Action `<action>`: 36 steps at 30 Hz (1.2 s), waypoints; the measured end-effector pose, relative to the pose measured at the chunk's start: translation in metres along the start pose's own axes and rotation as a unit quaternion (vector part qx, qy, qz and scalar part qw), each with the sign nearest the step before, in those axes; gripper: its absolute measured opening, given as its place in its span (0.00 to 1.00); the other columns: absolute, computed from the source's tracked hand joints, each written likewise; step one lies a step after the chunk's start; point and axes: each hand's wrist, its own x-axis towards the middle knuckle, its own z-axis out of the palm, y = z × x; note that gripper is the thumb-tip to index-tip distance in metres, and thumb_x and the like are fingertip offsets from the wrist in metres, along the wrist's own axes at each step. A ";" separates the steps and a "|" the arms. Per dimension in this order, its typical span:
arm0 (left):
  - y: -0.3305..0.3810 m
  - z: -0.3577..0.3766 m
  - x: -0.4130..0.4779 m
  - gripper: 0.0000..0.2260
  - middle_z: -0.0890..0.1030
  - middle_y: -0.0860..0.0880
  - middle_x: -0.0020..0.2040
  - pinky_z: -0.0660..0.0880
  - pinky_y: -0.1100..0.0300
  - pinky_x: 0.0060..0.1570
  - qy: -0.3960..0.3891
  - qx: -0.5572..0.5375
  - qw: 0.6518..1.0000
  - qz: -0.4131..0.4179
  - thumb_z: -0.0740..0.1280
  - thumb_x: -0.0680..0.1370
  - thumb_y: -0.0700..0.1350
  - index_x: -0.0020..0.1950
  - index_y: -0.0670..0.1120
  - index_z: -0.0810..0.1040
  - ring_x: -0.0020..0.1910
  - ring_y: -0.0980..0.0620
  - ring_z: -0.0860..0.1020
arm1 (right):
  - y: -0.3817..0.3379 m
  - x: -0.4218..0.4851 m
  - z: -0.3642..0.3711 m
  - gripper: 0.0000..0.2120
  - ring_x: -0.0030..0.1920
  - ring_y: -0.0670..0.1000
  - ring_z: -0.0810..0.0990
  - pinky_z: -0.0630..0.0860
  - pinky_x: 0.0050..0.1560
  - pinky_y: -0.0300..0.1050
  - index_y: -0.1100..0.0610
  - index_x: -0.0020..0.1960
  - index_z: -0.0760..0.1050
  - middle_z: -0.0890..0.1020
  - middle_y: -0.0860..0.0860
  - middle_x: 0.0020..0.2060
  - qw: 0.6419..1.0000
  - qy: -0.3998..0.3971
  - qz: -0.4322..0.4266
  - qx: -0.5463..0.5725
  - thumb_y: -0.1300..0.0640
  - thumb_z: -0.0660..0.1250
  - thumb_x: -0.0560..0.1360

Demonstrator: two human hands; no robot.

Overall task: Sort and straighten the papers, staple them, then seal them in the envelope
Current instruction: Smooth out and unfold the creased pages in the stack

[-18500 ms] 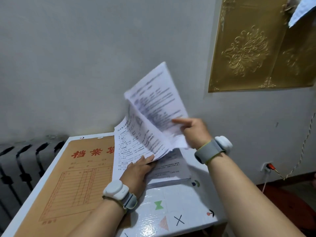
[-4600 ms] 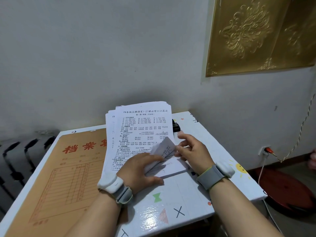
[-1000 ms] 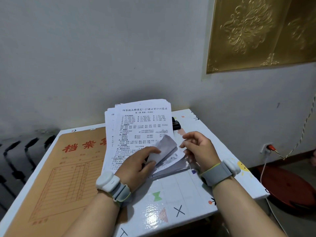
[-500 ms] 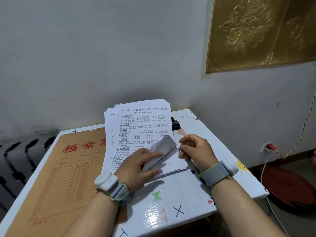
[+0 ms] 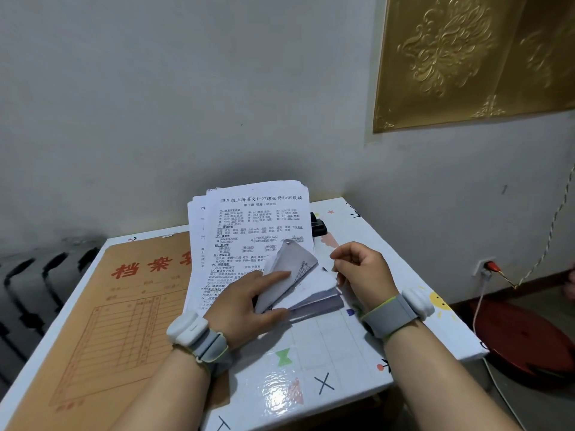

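Note:
A stack of printed papers (image 5: 258,219) lies on the small white table (image 5: 311,368), its far end leaning against the wall. My left hand (image 5: 249,300) rests on the stack's near right corner and holds several sheet corners folded back between fingers and thumb. My right hand (image 5: 361,269) hovers just right of that corner, fingers curled, fingertips at the edge of the lower sheets. A large brown envelope (image 5: 118,306) with red characters lies flat on the table's left half, partly under the papers. A black stapler (image 5: 318,227) peeks out behind the stack's right edge.
A grey wall stands directly behind the table. A dark radiator (image 5: 34,281) is at the left. A gold embossed panel (image 5: 473,57) hangs upper right. A wall socket with cable (image 5: 487,267) and a red round object (image 5: 525,340) on the floor are to the right.
My left hand bends the lifted corners further back and its thumb has slid under them. My right hand has pulled slightly away to the right of the corner.

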 end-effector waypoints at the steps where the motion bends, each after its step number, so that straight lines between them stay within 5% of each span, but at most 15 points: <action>1: 0.000 0.000 0.000 0.28 0.72 0.62 0.48 0.64 0.76 0.45 0.000 0.001 1.000 -0.003 0.63 0.64 0.68 0.64 0.70 0.65 0.48 0.65 0.71 | 0.000 0.000 0.000 0.10 0.24 0.52 0.71 0.71 0.29 0.42 0.62 0.40 0.77 0.76 0.55 0.29 1.000 0.005 0.001 0.000 0.73 0.61 0.70; 13: 0.001 0.000 0.000 0.35 0.71 0.60 0.45 0.65 0.73 0.44 -0.007 -0.001 1.000 -0.009 0.67 0.60 0.69 0.66 0.67 0.65 0.47 0.63 0.71 | -0.010 -0.008 0.001 0.11 0.29 0.48 0.74 0.71 0.26 0.39 0.61 0.42 0.77 0.78 0.56 0.33 0.998 -0.035 -0.012 0.051 0.74 0.60 0.72; 22: -0.005 0.001 0.001 0.26 0.75 0.58 0.46 0.65 0.74 0.46 0.026 -0.028 0.999 0.000 0.62 0.65 0.69 0.62 0.67 0.71 0.47 0.62 0.72 | -0.012 -0.009 0.001 0.14 0.30 0.48 0.77 0.75 0.30 0.41 0.60 0.48 0.76 0.78 0.56 0.41 0.995 -0.054 -0.024 0.079 0.75 0.57 0.73; 27: -0.001 0.001 0.000 0.03 0.77 0.67 0.43 0.65 0.76 0.42 0.074 -0.030 0.997 -0.022 0.64 0.75 0.54 0.45 0.62 0.76 0.44 0.68 0.73 | -0.008 -0.005 0.000 0.11 0.23 0.52 0.75 0.68 0.22 0.39 0.63 0.46 0.76 0.77 0.58 0.37 0.998 -0.003 0.008 0.057 0.73 0.58 0.73; 31: -0.008 0.002 0.002 0.09 0.74 0.55 0.31 0.65 0.71 0.35 0.117 -0.028 0.990 -0.074 0.65 0.77 0.45 0.40 0.56 0.71 0.35 0.62 0.72 | -0.009 -0.010 0.001 0.13 0.23 0.56 0.74 0.68 0.21 0.36 0.66 0.42 0.75 0.76 0.61 0.32 0.998 -0.024 0.026 0.058 0.75 0.53 0.71; 36: -0.009 0.002 0.003 0.06 0.69 0.51 0.30 0.64 0.65 0.32 0.136 -0.057 0.984 -0.097 0.65 0.77 0.44 0.45 0.53 0.69 0.29 0.56 0.67 | -0.009 -0.010 0.002 0.13 0.22 0.57 0.77 0.76 0.26 0.45 0.59 0.34 0.76 0.78 0.58 0.26 0.995 -0.009 -0.005 -0.102 0.71 0.56 0.66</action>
